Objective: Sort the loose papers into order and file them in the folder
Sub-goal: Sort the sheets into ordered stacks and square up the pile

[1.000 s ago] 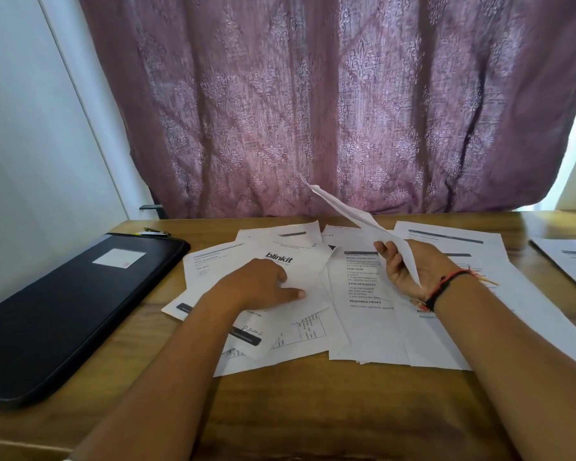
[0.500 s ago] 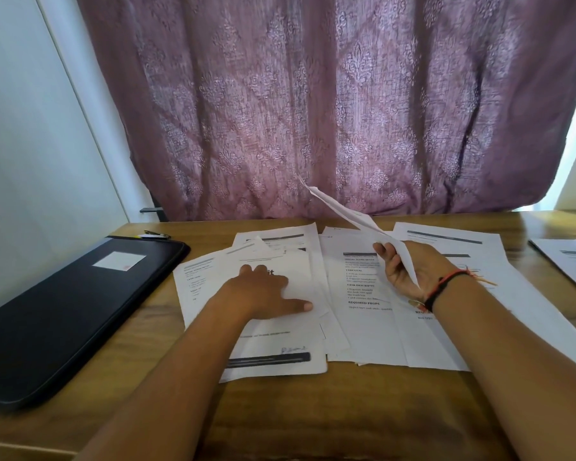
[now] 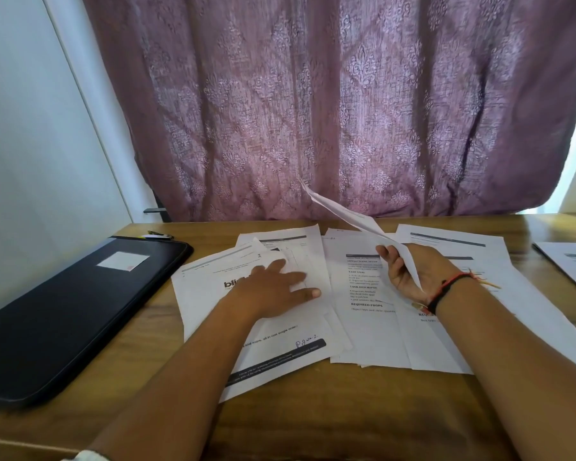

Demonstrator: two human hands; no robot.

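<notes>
Several loose printed papers (image 3: 363, 321) lie overlapped across the middle of the wooden desk (image 3: 330, 414). My left hand (image 3: 273, 291) presses flat, fingers straight, on a sheet with a dark logo (image 3: 207, 294) at the left of the pile. My right hand (image 3: 413, 274) grips a white sheet (image 3: 346, 214) that rises edge-on up and to the left above the desk. A closed black folder (image 3: 64, 311) with a pale label lies at the left of the desk, apart from both hands.
Purple patterned curtain (image 3: 330, 104) hangs right behind the desk. White wall (image 3: 30, 128) at left. Another paper (image 3: 572, 264) lies at the far right edge. A pen (image 3: 160, 235) rests behind the folder. Bare wood shows along the near edge.
My left hand has slid the logo sheet and those under it, squaring them into a neater stack at the left. My right hand keeps holding its raised sheet, almost unmoved.
</notes>
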